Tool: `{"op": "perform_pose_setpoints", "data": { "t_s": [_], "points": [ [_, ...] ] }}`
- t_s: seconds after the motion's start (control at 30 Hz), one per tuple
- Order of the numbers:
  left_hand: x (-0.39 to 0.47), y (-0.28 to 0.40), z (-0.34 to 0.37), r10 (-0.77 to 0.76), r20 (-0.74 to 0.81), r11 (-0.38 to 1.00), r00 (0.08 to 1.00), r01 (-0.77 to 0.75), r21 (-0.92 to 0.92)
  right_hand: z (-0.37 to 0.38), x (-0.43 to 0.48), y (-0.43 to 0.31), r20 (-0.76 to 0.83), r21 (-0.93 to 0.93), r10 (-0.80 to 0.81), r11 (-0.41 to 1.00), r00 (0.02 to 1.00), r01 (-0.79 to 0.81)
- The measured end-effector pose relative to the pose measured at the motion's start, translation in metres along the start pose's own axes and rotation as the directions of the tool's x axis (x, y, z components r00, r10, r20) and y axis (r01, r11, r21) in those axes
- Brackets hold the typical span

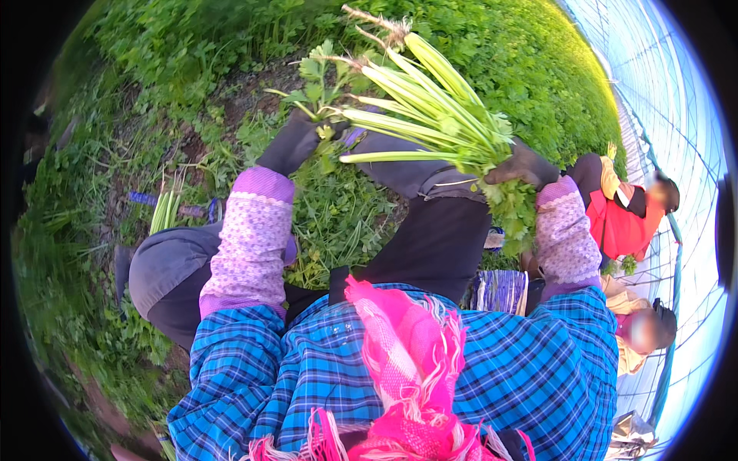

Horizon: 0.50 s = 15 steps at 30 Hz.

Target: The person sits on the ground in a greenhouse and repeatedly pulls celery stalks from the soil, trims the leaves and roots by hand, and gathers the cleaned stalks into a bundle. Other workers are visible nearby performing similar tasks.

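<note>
My right hand point(523, 165), in a dark glove, grips a bunch of celery point(424, 118) around its leafy end. The pale green stalks fan out to the upper left, with roots and some soil at their tips. Leaves hang down below that hand. My left hand point(308, 138), also gloved, is closed around a few small leafy stems point(316, 106) near the lower stalk ends of the bunch. Its fingertips are partly hidden. Both forearms wear purple patterned sleeve covers.
Standing celery plants point(507, 52) grow ahead. Cut leaves and stems point(340, 213) litter the soil between my knees. At left lies another celery bunch point(166, 210) beside a blue-wrapped object point(144, 199). A woven striped thing point(499, 292) is near my right hip. Two people crouch at right by the plastic greenhouse wall point(689, 115).
</note>
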<state>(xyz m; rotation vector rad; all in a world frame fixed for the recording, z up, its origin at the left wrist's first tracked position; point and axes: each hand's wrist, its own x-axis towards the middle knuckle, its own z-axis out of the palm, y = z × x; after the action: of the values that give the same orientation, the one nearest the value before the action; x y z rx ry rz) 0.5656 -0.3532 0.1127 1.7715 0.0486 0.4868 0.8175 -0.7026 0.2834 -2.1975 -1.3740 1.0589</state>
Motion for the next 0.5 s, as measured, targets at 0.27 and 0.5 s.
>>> {"op": "perform_pose_setpoints", "data": {
  "t_s": [0.27, 0.5],
  "points": [
    [-0.022, -0.041, -0.048, -0.323, -0.211, 0.777, 0.923, 0.386, 0.497, 0.004, -0.002, -0.017, -0.026, 0.013, -0.058, 0.998, 0.998, 0.058],
    [0.02, 0.053, -0.01, -0.247, -0.3, 0.759, 0.921, 0.377, 0.53, 0.064, 0.041, -0.047, -0.237, -0.046, -0.182, 0.983, 0.954, 0.176]
  ]
}}
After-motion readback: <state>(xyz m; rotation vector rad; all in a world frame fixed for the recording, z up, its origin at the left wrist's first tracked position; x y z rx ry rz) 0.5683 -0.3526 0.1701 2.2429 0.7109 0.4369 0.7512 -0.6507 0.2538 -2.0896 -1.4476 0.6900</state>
